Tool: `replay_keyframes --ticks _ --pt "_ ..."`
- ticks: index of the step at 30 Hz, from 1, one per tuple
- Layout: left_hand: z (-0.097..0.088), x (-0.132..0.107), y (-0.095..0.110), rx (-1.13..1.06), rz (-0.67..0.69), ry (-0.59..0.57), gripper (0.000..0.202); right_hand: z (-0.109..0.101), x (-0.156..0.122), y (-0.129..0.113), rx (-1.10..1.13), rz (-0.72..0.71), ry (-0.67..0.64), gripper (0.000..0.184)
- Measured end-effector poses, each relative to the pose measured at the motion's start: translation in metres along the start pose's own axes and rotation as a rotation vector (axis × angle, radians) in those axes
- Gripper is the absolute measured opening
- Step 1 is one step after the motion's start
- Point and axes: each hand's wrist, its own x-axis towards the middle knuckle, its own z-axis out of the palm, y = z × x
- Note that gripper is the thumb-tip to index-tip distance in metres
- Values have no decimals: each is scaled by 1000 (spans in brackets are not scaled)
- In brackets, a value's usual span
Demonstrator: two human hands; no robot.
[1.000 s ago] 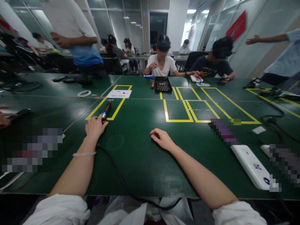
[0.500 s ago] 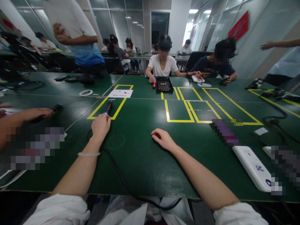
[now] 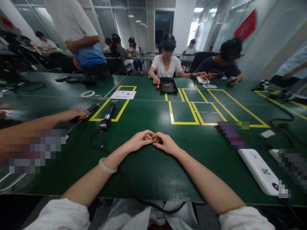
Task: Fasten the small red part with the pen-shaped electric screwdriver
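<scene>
My right hand (image 3: 166, 142) rests on the green table with its fingers curled around a small orange-and-dark thing (image 3: 154, 140), mostly hidden by the fingers. Fingertips of my left hand (image 3: 141, 140) meet it from the other side, bent and close together; what they pinch, if anything, I cannot make out. To the left lies a corded electric screwdriver (image 3: 108, 114), black with a silver and blue band, inside a yellow-taped box and apart from both hands. Its black cable (image 3: 124, 182) runs under my left forearm.
A white power bank (image 3: 257, 172) and a blurred phone (image 3: 231, 135) lie at right. At left, a co-worker's hand (image 3: 80, 115) holds a dark tool. Across the table, a person sits by a black tray (image 3: 176, 88). A paper sheet (image 3: 123, 95) and tape roll (image 3: 87, 94) lie farther back.
My left hand has left the electric screwdriver and moved right to meet my right hand. The screwdriver stays on the table. The co-worker's hand at left has moved right with its tool.
</scene>
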Motion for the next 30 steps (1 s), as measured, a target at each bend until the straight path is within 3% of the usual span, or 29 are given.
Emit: replay_keyframes --ticks 4,7,12,15,30 --pt "-2 -1 0 -40 -29 -32 39 -1 1 -2 11 6 -2 11" --pt "-3 -2 1 14 -29 18 36 0 2 -1 98 80 37 14" --pt "1 -5 10 280 148 111 31 -1 2 1 210 179 74 19" --pt "4 -6 15 374 181 129 25 -2 3 1 240 192 67 22" --pt "6 -4 7 322 130 134 24 0 3 4 384 168 77 27"
